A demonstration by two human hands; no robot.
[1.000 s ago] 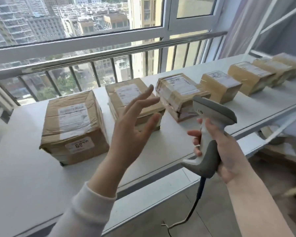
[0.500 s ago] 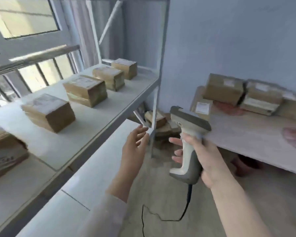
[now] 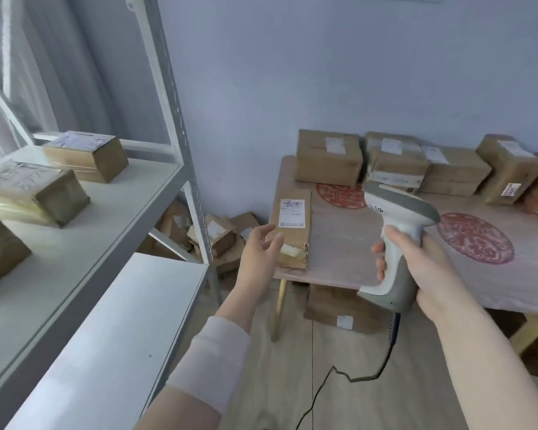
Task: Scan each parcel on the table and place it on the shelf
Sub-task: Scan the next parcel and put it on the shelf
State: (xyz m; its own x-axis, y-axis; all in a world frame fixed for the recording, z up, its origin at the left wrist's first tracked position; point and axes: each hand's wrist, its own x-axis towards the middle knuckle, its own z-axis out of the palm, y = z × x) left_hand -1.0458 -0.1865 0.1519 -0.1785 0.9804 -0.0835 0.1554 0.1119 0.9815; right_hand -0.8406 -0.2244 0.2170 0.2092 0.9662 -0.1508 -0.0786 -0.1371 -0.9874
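Pale blue walls back a table [image 3: 339, 259] covered with a pinkish cloth printed with red round medallions. On the table's near left corner lies a flat brown parcel [image 3: 293, 225], white label facing up, one end torn and overhanging the table edge a little. The left hand [image 3: 258, 256] hovers at that parcel's near end with fingers loosely spread and slightly curled, gripping nothing; whether a fingertip touches the cardboard cannot be told. To the right of the flat parcel, over the cloth, the right hand [image 3: 416, 265] is wrapped firmly around the handle of a grey and white barcode scanner [image 3: 398, 240], whose head points toward the left and whose cable [image 3: 370, 373] trails down to the wooden floor. Behind the flat parcel, along the table's far edge, stands a row of cardboard boxes [image 3: 395, 162]. Under the table sits another box [image 3: 336, 308]. Left of the table rises a white metal shelf [image 3: 84, 231] carrying several taped boxes [image 3: 87, 155].
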